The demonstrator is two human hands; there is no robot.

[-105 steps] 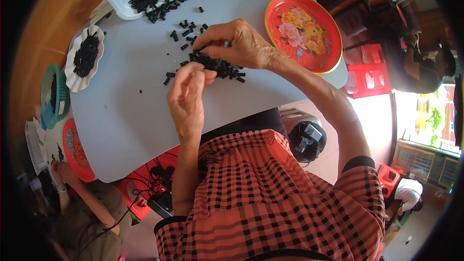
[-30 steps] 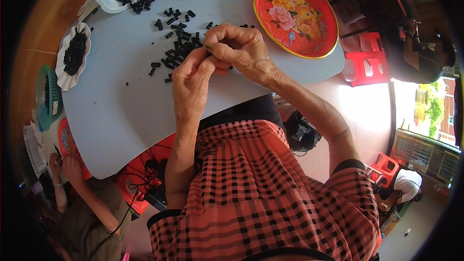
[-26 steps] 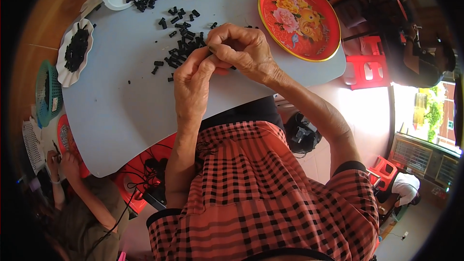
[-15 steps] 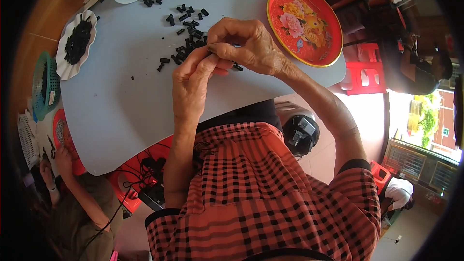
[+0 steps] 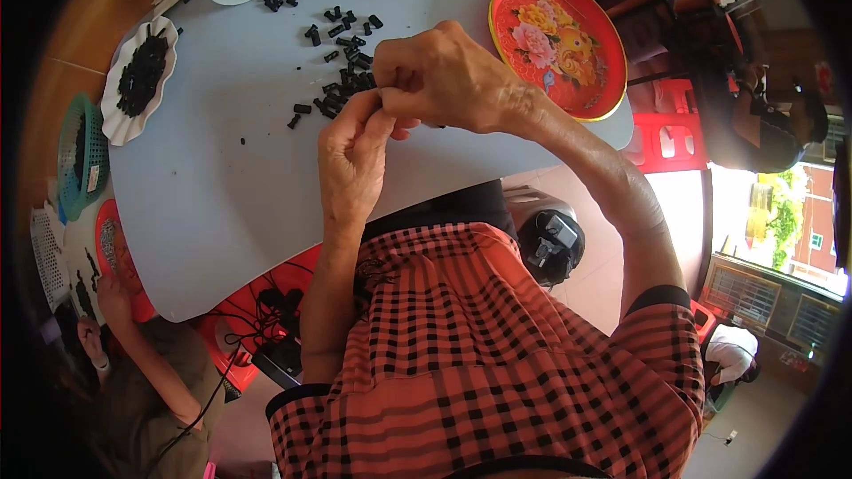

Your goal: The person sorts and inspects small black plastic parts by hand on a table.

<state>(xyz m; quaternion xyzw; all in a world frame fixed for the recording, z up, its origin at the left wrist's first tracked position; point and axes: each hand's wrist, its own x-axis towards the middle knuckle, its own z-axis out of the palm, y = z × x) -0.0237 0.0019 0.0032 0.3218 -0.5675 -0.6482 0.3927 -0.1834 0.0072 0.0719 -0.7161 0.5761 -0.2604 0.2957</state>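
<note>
The right hand [image 5: 451,78] had just rolled its knuckles up, so the fiddly finger work seemed to go on where its fingertips met the left hand's [image 5: 352,153], gripping something I couldn't see, near small black pieces [image 5: 358,82] on the grey surface [image 5: 231,204].

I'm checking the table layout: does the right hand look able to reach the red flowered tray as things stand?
Probably yes: the red flowered tray lies near the right hand, nothing standing between, though that hand meets the left hand.
</note>
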